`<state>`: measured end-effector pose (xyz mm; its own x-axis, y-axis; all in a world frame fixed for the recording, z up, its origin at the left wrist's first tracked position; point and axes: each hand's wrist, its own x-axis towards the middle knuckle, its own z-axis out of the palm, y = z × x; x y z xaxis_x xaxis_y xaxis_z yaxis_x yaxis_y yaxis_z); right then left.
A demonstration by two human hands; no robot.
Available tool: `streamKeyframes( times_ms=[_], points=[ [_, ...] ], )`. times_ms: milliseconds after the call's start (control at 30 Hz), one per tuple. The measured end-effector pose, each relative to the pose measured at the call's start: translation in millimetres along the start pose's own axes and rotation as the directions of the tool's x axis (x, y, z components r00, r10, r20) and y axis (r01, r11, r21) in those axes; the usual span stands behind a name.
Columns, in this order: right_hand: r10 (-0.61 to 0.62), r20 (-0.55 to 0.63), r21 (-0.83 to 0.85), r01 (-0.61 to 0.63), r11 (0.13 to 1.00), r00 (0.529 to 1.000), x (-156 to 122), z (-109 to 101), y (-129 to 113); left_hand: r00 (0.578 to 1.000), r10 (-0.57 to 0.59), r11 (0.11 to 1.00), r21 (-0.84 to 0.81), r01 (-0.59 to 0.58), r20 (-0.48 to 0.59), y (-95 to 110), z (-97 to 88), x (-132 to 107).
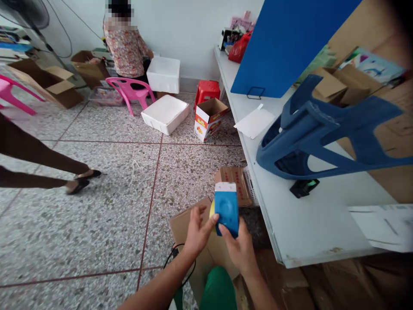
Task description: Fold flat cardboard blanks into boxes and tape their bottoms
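Both of my hands hold a small blue box (226, 209) with a white top edge and a bit of yellow at its left side. My left hand (197, 232) grips its left side with thumb and fingers. The box's lower right edge rests in my right hand (240, 247). It hangs upright over a flat brown carton (190, 224) lying on the floor, just left of the white table's (290, 224) front corner.
A blue plastic stool (322, 129) lies on its side on the table, with a black object (303, 187) below it and papers (383, 224) at right. Cartons, white foam boxes (165, 113) and pink chairs (129, 90) dot the floor. One person sits far back; another person's legs (38, 168) cross at left.
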<state>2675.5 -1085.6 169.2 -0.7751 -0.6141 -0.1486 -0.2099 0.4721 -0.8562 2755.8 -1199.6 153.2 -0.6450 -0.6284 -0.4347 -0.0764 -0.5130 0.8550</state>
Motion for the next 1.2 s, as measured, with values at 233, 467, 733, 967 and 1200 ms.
streamKeyframes(
  times_ms=[233, 467, 733, 967, 1200],
  points=[
    [-0.639, 0.14, -0.643, 0.56, 0.522, 0.756, -9, 26, -20, 0.997, -0.04, 0.973, -0.23, 0.023, -0.073, 23, 15.6, -20],
    [-0.682, -0.125, -0.321, 0.621, 0.715, 0.721, -36, -26, -61, 0.989, -0.01, 0.906, -0.418, 0.07, 0.145, 27, -20.1, -14],
    [-0.004, -0.041, 0.234, 0.014, 0.972, 0.999, -11, -22, -67, 0.95, -0.066, 0.858, -0.469, 0.21, 0.305, 29, -23.1, -20],
    [-0.083, -0.038, 0.222, 0.089, 0.971, 0.996, -26, -14, -70, 0.942, -0.175, 0.804, -0.51, 0.304, 0.285, 38, -17.4, -28],
    [-0.056, -0.153, 0.155, 0.08, 0.985, 0.987, -27, -11, -72, 0.992, -0.002, 0.991, -0.132, 0.018, 0.126, 43, -28.7, -26]
  ],
)
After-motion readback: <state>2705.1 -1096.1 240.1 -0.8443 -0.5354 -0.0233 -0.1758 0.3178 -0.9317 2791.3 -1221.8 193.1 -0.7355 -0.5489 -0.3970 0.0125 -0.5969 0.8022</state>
